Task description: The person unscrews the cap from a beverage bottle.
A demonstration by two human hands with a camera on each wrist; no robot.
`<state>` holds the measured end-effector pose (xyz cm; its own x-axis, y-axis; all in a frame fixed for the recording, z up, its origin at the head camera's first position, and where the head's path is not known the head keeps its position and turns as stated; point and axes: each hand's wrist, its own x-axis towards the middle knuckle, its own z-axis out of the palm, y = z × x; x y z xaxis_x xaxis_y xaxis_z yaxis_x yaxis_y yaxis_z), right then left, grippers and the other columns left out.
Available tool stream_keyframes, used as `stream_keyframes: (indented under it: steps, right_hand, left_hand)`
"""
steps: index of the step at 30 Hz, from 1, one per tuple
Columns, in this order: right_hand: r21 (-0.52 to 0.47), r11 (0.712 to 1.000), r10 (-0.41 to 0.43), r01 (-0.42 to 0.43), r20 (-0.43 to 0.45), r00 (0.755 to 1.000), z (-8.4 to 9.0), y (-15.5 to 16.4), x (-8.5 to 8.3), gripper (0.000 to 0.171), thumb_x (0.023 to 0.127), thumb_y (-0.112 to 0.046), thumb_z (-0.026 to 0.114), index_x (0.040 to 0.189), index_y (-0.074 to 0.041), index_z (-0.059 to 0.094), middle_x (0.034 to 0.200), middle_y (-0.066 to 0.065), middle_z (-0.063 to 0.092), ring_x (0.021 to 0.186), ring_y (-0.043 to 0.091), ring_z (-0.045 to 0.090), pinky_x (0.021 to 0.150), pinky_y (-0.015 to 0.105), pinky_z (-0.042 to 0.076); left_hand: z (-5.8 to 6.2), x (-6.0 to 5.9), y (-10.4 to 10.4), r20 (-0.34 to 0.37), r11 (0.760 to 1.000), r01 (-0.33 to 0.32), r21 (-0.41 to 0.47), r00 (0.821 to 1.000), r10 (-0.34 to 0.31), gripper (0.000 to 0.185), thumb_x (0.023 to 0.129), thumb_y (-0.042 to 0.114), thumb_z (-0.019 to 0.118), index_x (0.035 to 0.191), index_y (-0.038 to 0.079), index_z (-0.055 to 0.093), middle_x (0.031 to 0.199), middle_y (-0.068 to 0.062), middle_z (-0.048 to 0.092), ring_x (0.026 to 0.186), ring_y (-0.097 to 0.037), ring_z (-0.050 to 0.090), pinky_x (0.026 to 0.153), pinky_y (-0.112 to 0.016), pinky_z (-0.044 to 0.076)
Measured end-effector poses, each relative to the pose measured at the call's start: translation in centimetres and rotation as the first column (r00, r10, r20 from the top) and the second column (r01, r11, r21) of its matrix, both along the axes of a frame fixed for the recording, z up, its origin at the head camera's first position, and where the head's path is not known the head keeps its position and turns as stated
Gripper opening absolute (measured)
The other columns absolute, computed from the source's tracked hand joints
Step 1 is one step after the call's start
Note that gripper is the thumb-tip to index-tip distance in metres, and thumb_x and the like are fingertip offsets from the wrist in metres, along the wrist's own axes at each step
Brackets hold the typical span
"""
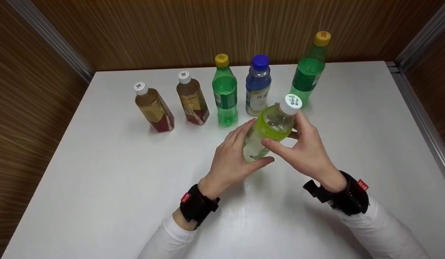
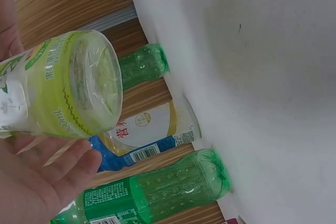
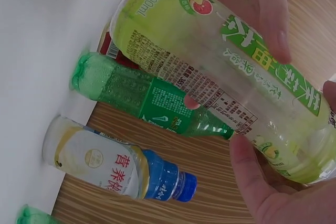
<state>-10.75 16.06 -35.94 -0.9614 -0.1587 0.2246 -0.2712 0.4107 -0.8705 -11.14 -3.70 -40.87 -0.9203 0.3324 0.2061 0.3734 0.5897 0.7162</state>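
Both hands hold a clear bottle of pale drink (image 1: 271,126) with a yellow-green label and a white cap. It is raised off the table and tilted, its cap leaning to the back right. My right hand (image 1: 308,151) grips the upper part near the cap, thumb on the near side. Lower down, my left hand (image 1: 231,158) curves round the side, thumb stretched in front and a fingertip showing past the label in the right wrist view. The bottle's round base (image 2: 97,82) faces the camera in the left wrist view.
Behind, on the white table (image 1: 136,190), stand a brown-drink bottle (image 1: 156,111), another brown-drink bottle (image 1: 193,100), a green bottle (image 1: 226,95), a blue-capped bottle (image 1: 258,90) and a yellow-capped green bottle (image 1: 308,72). Wood-grain panels (image 1: 172,36) enclose the back and sides.
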Motion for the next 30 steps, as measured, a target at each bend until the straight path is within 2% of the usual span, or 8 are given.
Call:
stream_keyframes:
  steps: [6,8,10,14,16,22,30]
  right_hand:
    - [-0.026,0.999,0.025,-0.025,0.000,1.000,-0.2,-0.8,0.4,0.082,0.087,-0.009,0.084,0.157,-0.005,0.042,0.155,0.012,0.057,0.136,0.032,0.063,0.104,0.053,0.058]
    - [-0.038,0.999,0.030,-0.030,-0.001,1.000,-0.3,-1.0,0.5,0.082,0.087,-0.008,0.084,0.157,-0.004,0.042,0.155,0.013,0.057,0.135,0.033,0.063,0.105,0.058,0.056]
    - [-0.043,0.999,0.032,-0.032,-0.002,0.999,-0.4,-1.0,0.6,0.082,0.087,-0.007,0.084,0.157,-0.004,0.042,0.154,0.013,0.057,0.135,0.032,0.064,0.104,0.053,0.058]
    - [-0.051,0.998,0.035,-0.035,-0.004,0.999,-0.6,-1.1,0.6,0.084,0.086,-0.006,0.084,0.157,-0.002,0.041,0.154,0.011,0.058,0.133,0.029,0.064,0.099,0.027,0.058]
    - [-0.057,0.998,0.039,-0.038,0.003,0.999,-0.7,-1.1,0.6,0.084,0.085,-0.006,0.084,0.157,-0.002,0.041,0.153,0.011,0.059,0.133,0.028,0.064,0.097,0.019,0.055]
    - [-0.050,0.998,0.045,-0.044,0.029,0.999,-1.0,-0.9,0.5,0.082,0.086,-0.008,0.084,0.157,-0.003,0.042,0.151,0.010,0.060,0.133,0.027,0.064,0.099,0.023,0.056]
    - [-0.029,0.999,0.045,-0.044,0.042,0.998,-1.3,-0.3,0.7,0.086,0.086,-0.009,0.085,0.159,-0.006,0.040,0.152,0.010,0.059,0.133,0.025,0.063,0.096,0.014,0.053]
  left_hand:
    - [-0.1,0.0,-0.2,0.050,1.000,-0.017,-0.002,0.999,0.017,0.103,0.082,0.051,0.087,0.164,0.022,0.032,0.159,-0.003,0.054,0.141,-0.023,0.058,0.113,-0.049,0.053]
    - [-0.1,0.0,-0.2,0.053,1.000,-0.018,-0.003,0.998,0.018,0.103,0.081,0.049,0.089,0.163,0.021,0.032,0.157,-0.003,0.057,0.138,-0.022,0.060,0.111,-0.047,0.054]
    - [-0.1,0.0,-0.2,0.052,1.000,-0.014,-0.003,0.999,0.014,0.101,0.081,0.047,0.089,0.161,0.021,0.034,0.153,-0.003,0.060,0.135,-0.021,0.063,0.110,-0.045,0.055]
    - [-0.1,0.0,-0.2,0.045,1.000,-0.019,-0.016,0.999,0.020,0.094,0.082,0.046,0.089,0.156,0.018,0.039,0.146,-0.005,0.065,0.129,-0.022,0.067,0.107,-0.044,0.057]
    - [-0.1,0.1,-0.2,0.048,0.999,-0.025,-0.021,0.999,0.026,0.089,0.083,0.046,0.088,0.154,0.016,0.043,0.145,-0.006,0.067,0.128,-0.023,0.068,0.106,-0.044,0.058]
    - [-0.1,0.2,-0.5,0.036,0.998,-0.031,-0.052,0.999,0.033,0.080,0.085,0.047,0.087,0.148,0.014,0.050,0.142,-0.007,0.069,0.125,-0.023,0.070,0.104,-0.043,0.059]
    - [-0.3,0.0,-0.9,0.016,0.996,-0.025,-0.091,1.000,0.027,0.080,0.084,0.046,0.087,0.147,0.012,0.052,0.141,-0.008,0.070,0.125,-0.024,0.070,0.103,-0.045,0.059]
